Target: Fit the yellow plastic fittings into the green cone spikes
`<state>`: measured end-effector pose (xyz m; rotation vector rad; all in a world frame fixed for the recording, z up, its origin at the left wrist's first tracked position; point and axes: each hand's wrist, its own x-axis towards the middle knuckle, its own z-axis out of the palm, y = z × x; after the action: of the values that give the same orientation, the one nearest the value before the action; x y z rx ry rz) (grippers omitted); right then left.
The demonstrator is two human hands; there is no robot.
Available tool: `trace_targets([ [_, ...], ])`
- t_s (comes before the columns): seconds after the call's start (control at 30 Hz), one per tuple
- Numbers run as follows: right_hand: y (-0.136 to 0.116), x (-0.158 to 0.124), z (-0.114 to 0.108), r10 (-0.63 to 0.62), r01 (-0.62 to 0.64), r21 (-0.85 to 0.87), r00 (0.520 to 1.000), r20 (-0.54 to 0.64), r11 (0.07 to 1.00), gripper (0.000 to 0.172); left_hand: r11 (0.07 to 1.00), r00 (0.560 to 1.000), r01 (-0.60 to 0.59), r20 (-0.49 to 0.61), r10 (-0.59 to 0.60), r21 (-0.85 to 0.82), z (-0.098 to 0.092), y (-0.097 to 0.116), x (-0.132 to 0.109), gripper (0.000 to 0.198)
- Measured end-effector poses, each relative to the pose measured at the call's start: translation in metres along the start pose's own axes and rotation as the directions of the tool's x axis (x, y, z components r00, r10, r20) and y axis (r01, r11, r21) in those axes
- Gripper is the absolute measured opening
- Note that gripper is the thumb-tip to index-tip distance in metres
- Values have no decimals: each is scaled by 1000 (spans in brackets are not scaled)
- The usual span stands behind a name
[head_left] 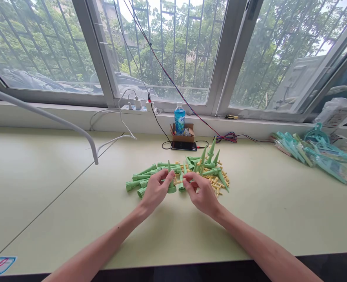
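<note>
My left hand (157, 188) is closed on a green plastic spike (171, 188), which stands point up with its wide collar at the bottom. Between my hands is a small yellow plastic valve piece (177, 181); the fingertips of my right hand (201, 192) pinch its right end, and its left end is at the spike's side. Whether it sits inside the spike I cannot tell. Several green spikes (138, 184) lie on the left behind my left hand. Beyond my right hand is a heap of more green spikes (211, 150) and small yellow pieces (217, 184).
A blue bottle (179, 118) stands at a small cardboard box (183, 137), with a black phone (184, 146) before it. Cables (229, 137) lie along the window side. Packaged turquoise items (320, 149) are piled at right. A white curved tube (58, 117) reaches over the table's left.
</note>
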<state>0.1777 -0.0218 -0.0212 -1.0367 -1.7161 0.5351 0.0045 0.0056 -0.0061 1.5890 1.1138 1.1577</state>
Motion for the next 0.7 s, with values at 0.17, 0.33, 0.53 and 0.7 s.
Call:
trace_targets([
  [0.17,4,-1,1,-13,12,19,999,52,1000,18,1000,1000,-18,9,18,-11,1,0,-1,43],
  [0.33,7,-2,2,-13,11,24,997,82,1000,17,1000,1000,-24,7,24,-7,1,0,-2,44],
  [0.53,6,-2,0,-20,17,28,994,108,999,17,999,999,-35,23,35,-11,1,0,-2,45],
  [0.7,6,-1,0,-24,21,28,993,118,999,18,998,998,-52,28,53,-17,1,-1,-1,44],
])
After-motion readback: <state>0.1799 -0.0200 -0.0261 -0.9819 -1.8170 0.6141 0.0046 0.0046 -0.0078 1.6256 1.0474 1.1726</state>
